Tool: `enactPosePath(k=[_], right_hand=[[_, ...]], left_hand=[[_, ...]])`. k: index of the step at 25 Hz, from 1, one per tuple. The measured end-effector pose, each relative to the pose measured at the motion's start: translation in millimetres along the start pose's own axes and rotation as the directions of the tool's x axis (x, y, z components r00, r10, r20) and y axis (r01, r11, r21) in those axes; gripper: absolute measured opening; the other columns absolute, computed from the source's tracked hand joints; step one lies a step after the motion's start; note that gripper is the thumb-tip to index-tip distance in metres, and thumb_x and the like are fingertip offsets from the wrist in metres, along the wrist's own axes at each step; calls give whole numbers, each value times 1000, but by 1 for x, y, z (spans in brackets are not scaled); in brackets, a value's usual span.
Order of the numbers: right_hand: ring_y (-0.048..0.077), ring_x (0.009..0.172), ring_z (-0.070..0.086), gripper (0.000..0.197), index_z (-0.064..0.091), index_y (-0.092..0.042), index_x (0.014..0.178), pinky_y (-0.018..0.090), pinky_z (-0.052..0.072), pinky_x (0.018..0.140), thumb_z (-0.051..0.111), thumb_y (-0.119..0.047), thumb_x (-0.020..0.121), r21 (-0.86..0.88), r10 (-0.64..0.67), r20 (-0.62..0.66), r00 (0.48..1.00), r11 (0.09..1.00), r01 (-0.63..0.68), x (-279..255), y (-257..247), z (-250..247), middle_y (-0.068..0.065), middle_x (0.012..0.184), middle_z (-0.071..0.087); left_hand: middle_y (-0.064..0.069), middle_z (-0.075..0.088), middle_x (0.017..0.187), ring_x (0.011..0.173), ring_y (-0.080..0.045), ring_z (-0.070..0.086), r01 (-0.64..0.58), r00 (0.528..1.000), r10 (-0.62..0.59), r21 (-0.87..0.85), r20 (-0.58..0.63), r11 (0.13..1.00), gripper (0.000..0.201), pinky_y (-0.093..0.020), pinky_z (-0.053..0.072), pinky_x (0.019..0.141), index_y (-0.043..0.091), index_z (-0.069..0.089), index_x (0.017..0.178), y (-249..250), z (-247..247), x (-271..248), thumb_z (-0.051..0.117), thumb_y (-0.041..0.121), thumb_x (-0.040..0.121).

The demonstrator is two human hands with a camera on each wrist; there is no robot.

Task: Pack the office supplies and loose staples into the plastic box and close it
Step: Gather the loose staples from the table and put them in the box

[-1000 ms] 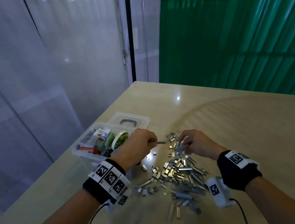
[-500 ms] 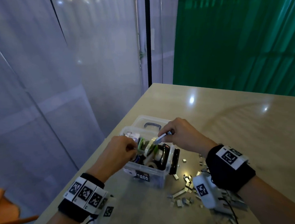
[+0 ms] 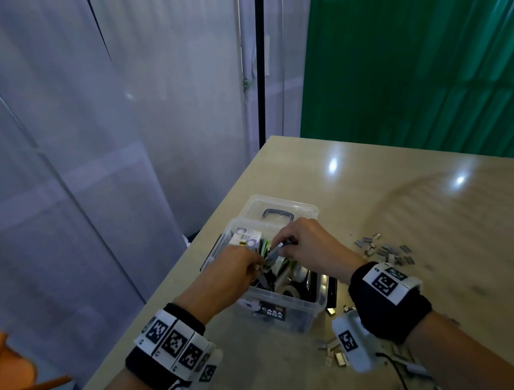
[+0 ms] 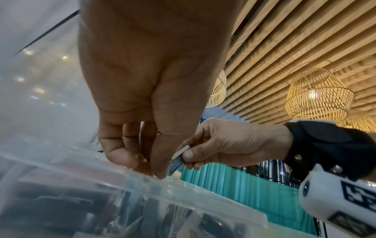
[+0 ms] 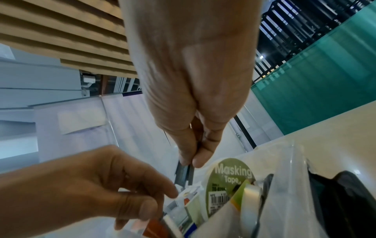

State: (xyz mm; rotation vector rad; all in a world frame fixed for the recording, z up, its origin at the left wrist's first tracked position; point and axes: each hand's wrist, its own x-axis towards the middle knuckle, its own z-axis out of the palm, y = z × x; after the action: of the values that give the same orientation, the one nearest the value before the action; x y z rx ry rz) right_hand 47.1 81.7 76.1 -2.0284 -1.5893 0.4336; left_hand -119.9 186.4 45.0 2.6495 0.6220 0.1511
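Both hands now sit deeper over the box [image 3: 284, 304] than 0.5 s ago, the staple strip carried lower toward its contents.

Risk: strip [image 5: 184, 174] is brittle; a squeeze or a knock on the tape roll [image 5: 227, 182] could break it and scatter pieces onto the bench [image 3: 402, 206]. A release over the rim would drop it outside. Loose staples [image 3: 383, 251] remain on the bench on the right of the box, more near the right wrist; the lid [image 3: 282, 210] lies open behind.

Right hand [image 3: 310, 245]: thumb and forefinger pinched on the strip, above the box interior.
Left hand [image 3: 228, 272]: fingers curled together at the near rim; whether they hold a staple cannot be told.
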Motion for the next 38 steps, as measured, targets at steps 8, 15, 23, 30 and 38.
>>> enactPosePath(k=[8, 15, 23, 30, 38], right_hand=[[17, 79, 67, 26, 79, -20, 93, 33, 57, 71, 65, 0, 85, -111, -22, 149, 989, 993, 38, 9, -6, 20, 0, 88, 73], [25, 85, 62, 14, 72, -15, 91, 32, 50, 72, 64, -4, 88, -203, -22, 183, 983, 977, 60, 16, -5, 30, 5, 91, 61], [3, 77, 69, 18, 80, -16, 91, 24, 58, 75, 70, -3, 84, -41, -69, 149, 986, 996, 75, 11, 3, -2, -7, 83, 75], [-3, 78, 68, 13, 80, -22, 93, 11, 52, 70, 79, -15, 83, -36, 24, 63, 998, 999, -22, -33, 43, -53, -13, 83, 75], [-4, 61, 60, 13, 75, -29, 74, 13, 43, 60, 79, -21, 84, -81, 243, 69, 968, 968, -237, -117, 134, -92, -13, 67, 69]], left_hand=[[-6, 75, 95, 82, -22, 67, 21, 993, -24, -27, -118, 999, 26, -31, 55, 77, 19, 77, 105, -16, -6, 5, 57, 10, 92], [-4, 75, 101, 90, -20, 61, -2, 995, 0, -17, -95, 1000, 24, -28, 53, 79, 25, 78, 105, -17, -1, 14, 58, 18, 94], [-2, 70, 80, 65, -11, 61, -16, 992, 18, 15, -121, 1000, 16, -31, 56, 71, 20, 77, 90, -10, -2, 24, 61, 23, 91], [2, 75, 85, 73, -9, 65, -102, 985, 98, -22, -141, 995, 15, -29, 55, 74, 21, 77, 94, 43, 9, 49, 64, 28, 90], [1, 74, 95, 84, -14, 67, -203, 979, 201, -82, -30, 976, 17, -30, 54, 82, 21, 75, 103, 142, 52, 71, 64, 27, 92]])
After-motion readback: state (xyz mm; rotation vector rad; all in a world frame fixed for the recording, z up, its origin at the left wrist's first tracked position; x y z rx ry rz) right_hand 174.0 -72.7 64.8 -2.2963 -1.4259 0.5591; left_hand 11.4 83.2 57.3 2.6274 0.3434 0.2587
